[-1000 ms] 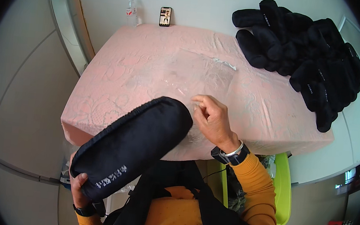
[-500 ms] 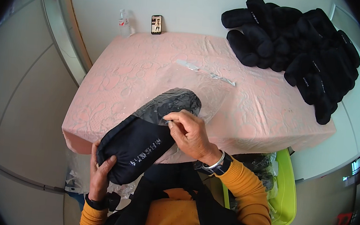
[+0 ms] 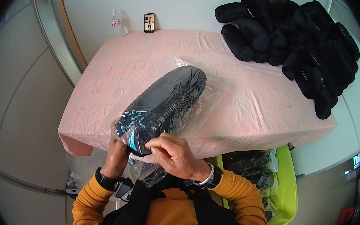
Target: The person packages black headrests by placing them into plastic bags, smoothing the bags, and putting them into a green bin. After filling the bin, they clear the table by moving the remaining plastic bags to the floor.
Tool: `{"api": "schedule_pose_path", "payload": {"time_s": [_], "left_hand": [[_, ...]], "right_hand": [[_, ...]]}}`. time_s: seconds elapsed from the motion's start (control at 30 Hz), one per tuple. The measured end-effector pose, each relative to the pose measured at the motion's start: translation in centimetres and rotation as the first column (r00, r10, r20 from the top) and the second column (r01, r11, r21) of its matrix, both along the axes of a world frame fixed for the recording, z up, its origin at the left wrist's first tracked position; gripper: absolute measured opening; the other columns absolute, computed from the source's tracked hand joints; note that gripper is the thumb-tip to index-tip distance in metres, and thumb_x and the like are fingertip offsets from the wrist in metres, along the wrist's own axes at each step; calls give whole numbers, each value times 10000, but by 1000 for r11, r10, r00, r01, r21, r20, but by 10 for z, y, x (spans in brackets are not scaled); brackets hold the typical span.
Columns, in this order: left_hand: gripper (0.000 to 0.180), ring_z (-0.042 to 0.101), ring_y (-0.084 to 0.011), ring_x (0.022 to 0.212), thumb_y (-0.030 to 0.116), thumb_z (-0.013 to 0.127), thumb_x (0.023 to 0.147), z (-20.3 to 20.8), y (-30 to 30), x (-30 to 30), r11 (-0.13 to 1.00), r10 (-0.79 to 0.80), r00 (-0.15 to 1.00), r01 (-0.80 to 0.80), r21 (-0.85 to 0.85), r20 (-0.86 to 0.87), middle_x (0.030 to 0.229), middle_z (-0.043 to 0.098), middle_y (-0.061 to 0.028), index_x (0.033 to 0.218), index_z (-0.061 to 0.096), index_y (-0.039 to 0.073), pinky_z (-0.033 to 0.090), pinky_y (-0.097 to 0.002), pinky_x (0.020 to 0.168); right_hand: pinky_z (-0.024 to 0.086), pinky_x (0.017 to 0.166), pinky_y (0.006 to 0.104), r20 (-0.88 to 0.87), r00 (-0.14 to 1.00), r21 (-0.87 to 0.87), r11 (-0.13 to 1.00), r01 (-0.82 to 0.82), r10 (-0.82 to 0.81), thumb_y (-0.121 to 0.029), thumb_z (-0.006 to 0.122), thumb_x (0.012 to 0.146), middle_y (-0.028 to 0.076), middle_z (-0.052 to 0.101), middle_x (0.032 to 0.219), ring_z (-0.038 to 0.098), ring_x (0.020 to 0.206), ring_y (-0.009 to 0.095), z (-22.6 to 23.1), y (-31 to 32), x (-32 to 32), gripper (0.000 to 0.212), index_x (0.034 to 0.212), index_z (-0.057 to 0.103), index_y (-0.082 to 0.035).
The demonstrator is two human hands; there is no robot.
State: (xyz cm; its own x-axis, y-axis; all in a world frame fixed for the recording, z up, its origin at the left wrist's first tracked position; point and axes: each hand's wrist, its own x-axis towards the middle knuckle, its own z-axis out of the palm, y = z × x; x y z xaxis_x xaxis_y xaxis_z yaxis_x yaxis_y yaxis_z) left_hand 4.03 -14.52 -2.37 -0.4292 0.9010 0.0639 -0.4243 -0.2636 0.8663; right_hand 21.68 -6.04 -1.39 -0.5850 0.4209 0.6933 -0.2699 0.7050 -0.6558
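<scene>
A long, round-ended black cushion (image 3: 164, 91) with pale print on its side lies tilted over the near part of the table, nearly all inside a clear plastic bag (image 3: 204, 110). My left hand (image 3: 118, 153) grips the cushion's near end from the left, its fingers partly hidden behind the plastic. My right hand (image 3: 173, 154) is closed in a pinch on the bag's mouth, at the cushion's near end. Shiny plastic bunches up between my two hands.
A heap of similar black cushions (image 3: 282, 35) covers the far right of the pink-clothed table (image 3: 250, 97). A phone (image 3: 149, 22) and a clear bottle (image 3: 117, 23) stand at the back wall. Below the table's right side, a lime-green bin (image 3: 286, 196) holds bagged black cushions (image 3: 249, 160).
The bag, earlier over only the far end of the cushion, now covers nearly all of it. My right hand has pulled the bag's mouth down toward me; the cushion has shifted farther onto the table.
</scene>
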Motion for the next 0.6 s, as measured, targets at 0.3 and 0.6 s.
{"api": "schedule_pose_path", "payload": {"time_s": [0.3, 0.6], "left_hand": [[469, 573, -205, 1114, 97, 542, 973, -12, 21, -1, 998, -68, 984, 66, -15, -163, 1211, 550, -107, 1384, 319, 64, 479, -347, 970], [462, 578, -201, 1110, 158, 588, 942, 0, 39, -18, 993, -116, 944, 107, -47, -308, 1207, 564, -102, 1345, 398, 40, 475, -328, 964]], "right_hand": [[452, 550, 308, 84, 990, 79, 989, -123, 116, -34, 669, 845, 67, 594, 814, 556, 624, 181, 14, 2, 16, 169, 1012, 644, -30], [390, 1018, 446, 17, 844, 603, 679, 419, -536, -360, 646, 902, 173, 568, 1239, 518, 1183, 330, 43, 162, 41, 471, 1250, 590, -48]]}}
